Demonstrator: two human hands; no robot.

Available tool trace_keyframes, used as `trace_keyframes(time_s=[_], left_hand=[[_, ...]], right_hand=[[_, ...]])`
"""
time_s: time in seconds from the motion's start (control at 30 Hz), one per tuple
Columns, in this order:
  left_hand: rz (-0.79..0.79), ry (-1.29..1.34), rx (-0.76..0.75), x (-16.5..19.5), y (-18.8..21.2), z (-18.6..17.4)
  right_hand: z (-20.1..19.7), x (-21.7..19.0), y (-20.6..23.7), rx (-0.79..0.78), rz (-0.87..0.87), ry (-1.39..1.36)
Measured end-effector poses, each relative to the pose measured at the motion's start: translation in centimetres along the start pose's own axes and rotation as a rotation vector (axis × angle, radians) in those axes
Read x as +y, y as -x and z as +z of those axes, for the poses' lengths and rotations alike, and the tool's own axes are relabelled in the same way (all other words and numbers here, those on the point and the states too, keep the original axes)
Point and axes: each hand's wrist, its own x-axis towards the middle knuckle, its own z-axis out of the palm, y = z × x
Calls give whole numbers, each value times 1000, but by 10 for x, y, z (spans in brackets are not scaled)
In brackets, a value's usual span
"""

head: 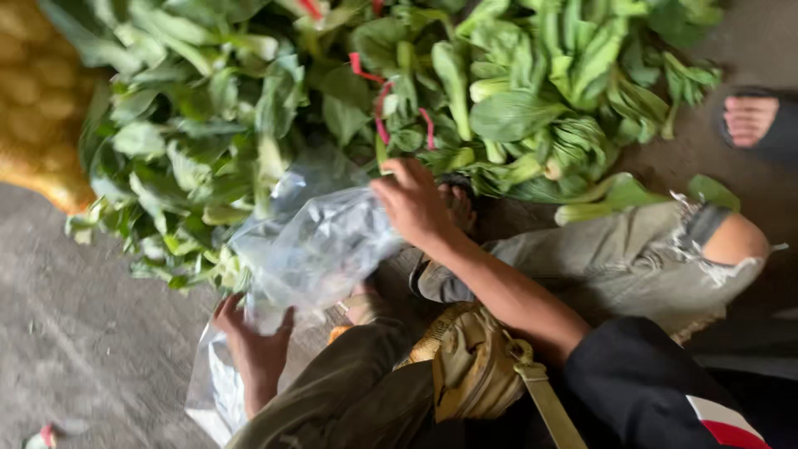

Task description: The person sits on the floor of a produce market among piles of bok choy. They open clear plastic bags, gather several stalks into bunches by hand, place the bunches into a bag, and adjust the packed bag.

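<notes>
A clear plastic bag (pixel 312 249) is stretched between my two hands above my knees. My left hand (pixel 249 337) grips its lower end near the floor. My right hand (pixel 413 202) holds the bag's upper edge, right beside a big heap of leafy green vegetables (pixel 399 91) tied in bundles with red bands (pixel 382 112). The bag looks mostly empty and crumpled. My legs in grey torn trousers (pixel 632 258) are bent below the heap.
A yellow mesh sack of potatoes (pixel 37 100) lies at the upper left. Another person's sandalled foot (pixel 752 116) stands at the upper right. A tan shoulder bag (pixel 474 366) hangs at my waist. Grey concrete floor (pixel 91 333) spreads to the left.
</notes>
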Motion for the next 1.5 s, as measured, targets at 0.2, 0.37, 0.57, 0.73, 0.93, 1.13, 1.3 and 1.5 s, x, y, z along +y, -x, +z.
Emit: trace_keyframes(time_s=[0.2,0.37,0.57,0.73,0.93,1.13,1.3,1.5], left_hand=[[-239,69,309,-47,48,22],[-320,172,307,-62,28,32],[-1173,1466,89,-43,-16,58],[-1057,1917,199,-45,-52,17],[-773,1544,-71,-9,-59,-9],[22,495,-209,21,-49,7],[-216,402,105,6,-67,17],[-506,364,421,-14,-88,-11]], right_hand=[[-9,-7,0,-123,142,-352],[26,-27,35,-232,468,-739],[57,-16,38,-274,1365,-1360],[42,59,4,-371,1352,-1364],[13,102,-27,-223,1043,-1306],[-21,131,-40,106,1144,-1610],[-17,87,-39,-201,560,-1387],[-19,3,-44,-487,132,-430]])
